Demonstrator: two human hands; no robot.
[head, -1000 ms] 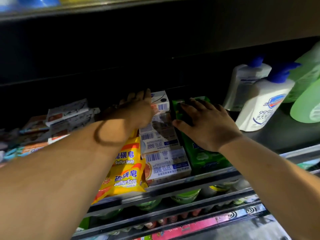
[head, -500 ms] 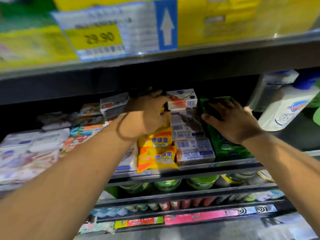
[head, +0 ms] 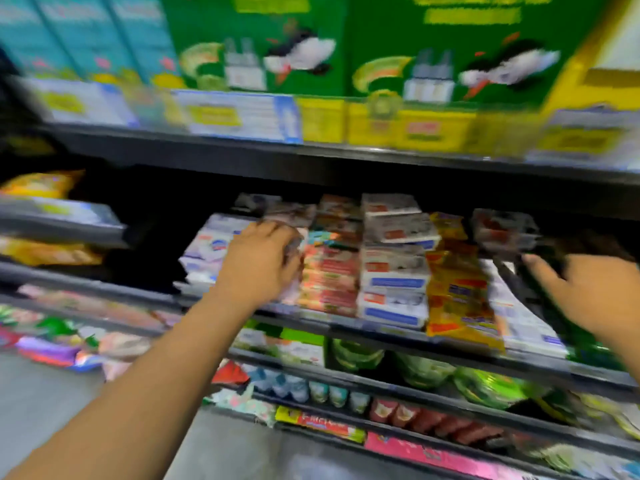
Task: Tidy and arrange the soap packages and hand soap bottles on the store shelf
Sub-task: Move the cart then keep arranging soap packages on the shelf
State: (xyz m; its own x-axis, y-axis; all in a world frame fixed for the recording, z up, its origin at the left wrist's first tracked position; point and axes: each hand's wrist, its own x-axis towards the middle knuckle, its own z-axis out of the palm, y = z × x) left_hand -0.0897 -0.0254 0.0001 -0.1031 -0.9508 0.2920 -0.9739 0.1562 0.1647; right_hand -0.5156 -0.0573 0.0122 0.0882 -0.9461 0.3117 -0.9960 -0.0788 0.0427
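Middle shelf [head: 346, 325], centre of the frame, blurred by motion. Soap packages [head: 394, 271] lie in rows running front to back: white packs [head: 207, 244] at the left, red-and-orange packs [head: 332, 275] beside them, white-and-blue boxes at centre, and yellow packs [head: 457, 296] to the right.

The left hand [head: 258, 268] reaches in from the lower left and rests on the packs between the white and the red-and-orange rows. Its fingers curl down over them, but the blur hides whether they grip one.

The right hand [head: 595, 289], at the right edge of the frame, lies over dark packs with the thumb spread. Its hold cannot be told.

Green boxes [head: 433, 46] and price labels [head: 239, 116] fill the upper frame.
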